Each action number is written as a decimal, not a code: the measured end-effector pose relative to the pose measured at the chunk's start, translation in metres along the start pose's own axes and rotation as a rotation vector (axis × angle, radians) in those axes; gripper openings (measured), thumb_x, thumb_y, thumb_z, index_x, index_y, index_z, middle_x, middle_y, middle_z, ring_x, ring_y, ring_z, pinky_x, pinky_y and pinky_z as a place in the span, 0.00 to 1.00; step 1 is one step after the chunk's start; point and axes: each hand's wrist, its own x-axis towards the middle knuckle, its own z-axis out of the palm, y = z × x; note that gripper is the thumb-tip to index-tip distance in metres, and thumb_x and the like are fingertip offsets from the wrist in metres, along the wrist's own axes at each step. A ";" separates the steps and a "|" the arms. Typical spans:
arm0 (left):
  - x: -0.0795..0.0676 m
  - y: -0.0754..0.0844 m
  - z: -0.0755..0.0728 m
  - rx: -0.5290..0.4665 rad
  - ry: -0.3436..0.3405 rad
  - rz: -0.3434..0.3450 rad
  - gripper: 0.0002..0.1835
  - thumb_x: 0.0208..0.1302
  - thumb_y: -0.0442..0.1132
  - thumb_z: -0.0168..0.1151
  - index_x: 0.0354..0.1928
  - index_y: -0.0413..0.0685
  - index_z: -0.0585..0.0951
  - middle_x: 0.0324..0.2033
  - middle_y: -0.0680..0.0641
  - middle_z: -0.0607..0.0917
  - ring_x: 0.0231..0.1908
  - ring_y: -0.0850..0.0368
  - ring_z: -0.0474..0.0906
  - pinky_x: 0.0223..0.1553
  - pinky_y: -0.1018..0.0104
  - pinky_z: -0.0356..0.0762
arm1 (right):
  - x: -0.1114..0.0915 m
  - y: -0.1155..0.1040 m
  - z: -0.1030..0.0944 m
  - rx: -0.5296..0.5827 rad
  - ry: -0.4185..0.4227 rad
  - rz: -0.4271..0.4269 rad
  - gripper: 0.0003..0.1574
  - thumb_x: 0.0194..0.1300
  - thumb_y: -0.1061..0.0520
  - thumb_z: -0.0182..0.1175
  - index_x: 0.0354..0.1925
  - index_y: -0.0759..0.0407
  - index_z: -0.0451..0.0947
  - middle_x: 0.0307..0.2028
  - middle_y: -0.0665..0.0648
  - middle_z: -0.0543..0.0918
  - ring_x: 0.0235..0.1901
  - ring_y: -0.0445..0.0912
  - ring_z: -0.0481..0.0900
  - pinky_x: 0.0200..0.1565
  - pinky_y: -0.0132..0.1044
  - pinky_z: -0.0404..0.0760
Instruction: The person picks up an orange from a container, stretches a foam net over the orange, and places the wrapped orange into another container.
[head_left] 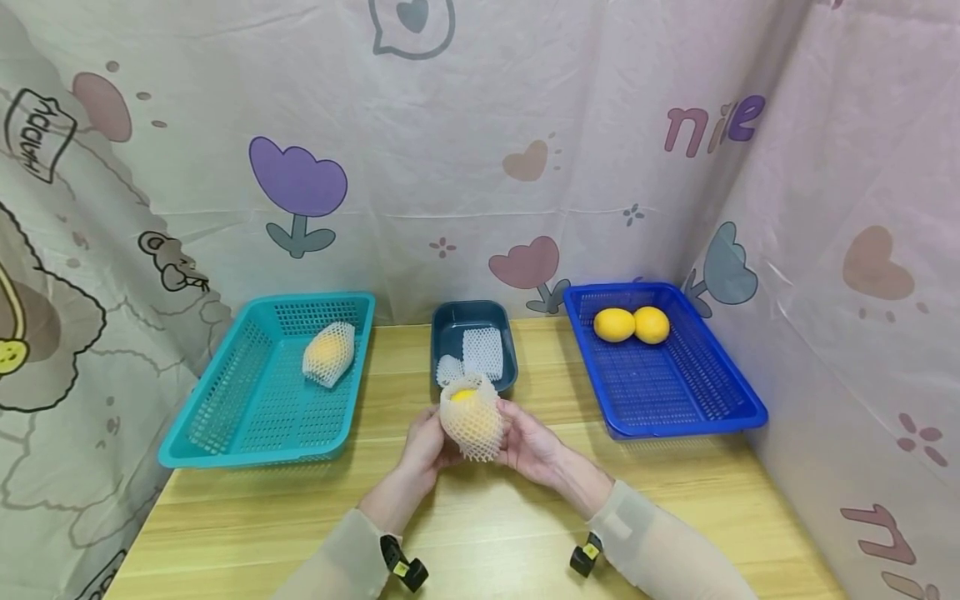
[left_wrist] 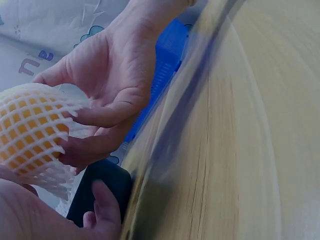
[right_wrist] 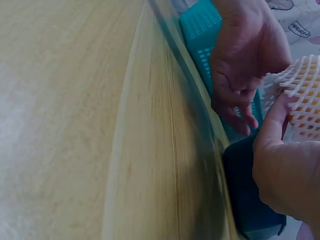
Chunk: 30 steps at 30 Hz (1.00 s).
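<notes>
Between my two hands, over the table in front of the small dark box, a yellow lemon (head_left: 474, 425) sits in a white foam net sleeve. Its yellow top shows through the sleeve's open upper end. My left hand (head_left: 424, 447) holds the wrapped lemon from the left, thumb against the mesh; some fingers are hidden behind it. From the right, my right hand (head_left: 531, 444) grips the sleeve, and in the left wrist view its fingers (left_wrist: 95, 117) are at the net's edge. The right wrist view shows the foam net (right_wrist: 302, 97) beside my right thumb.
At left stands a teal basket (head_left: 255, 457) with one netted fruit (head_left: 328, 354). The dark blue box (head_left: 512, 350) holds white foam nets (head_left: 483, 352). At right, a blue basket (head_left: 611, 421) holds two bare lemons (head_left: 614, 325). A printed curtain (head_left: 450, 167) hangs behind the table.
</notes>
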 end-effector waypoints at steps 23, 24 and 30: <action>-0.008 0.000 -0.001 0.154 -0.272 0.314 0.43 0.64 0.37 0.82 0.79 0.40 0.72 0.67 0.35 0.84 0.60 0.56 0.82 0.66 0.67 0.81 | 0.003 -0.003 0.001 0.057 -0.077 -0.001 0.47 0.89 0.31 0.39 0.89 0.54 0.50 0.60 0.51 0.88 0.53 0.42 0.91 0.54 0.34 0.92; -0.009 0.000 0.000 0.161 -0.267 0.322 0.43 0.64 0.38 0.82 0.78 0.39 0.73 0.66 0.36 0.85 0.59 0.57 0.83 0.65 0.67 0.81 | 0.003 -0.003 0.001 0.056 -0.077 0.000 0.47 0.89 0.31 0.40 0.89 0.54 0.50 0.60 0.51 0.88 0.53 0.42 0.91 0.54 0.34 0.92; -0.010 -0.001 0.002 0.149 -0.216 0.342 0.40 0.63 0.36 0.81 0.76 0.39 0.75 0.63 0.36 0.86 0.56 0.56 0.84 0.62 0.66 0.83 | 0.000 -0.003 0.002 0.018 -0.070 -0.003 0.46 0.88 0.28 0.42 0.86 0.53 0.56 0.57 0.51 0.90 0.51 0.41 0.91 0.49 0.31 0.90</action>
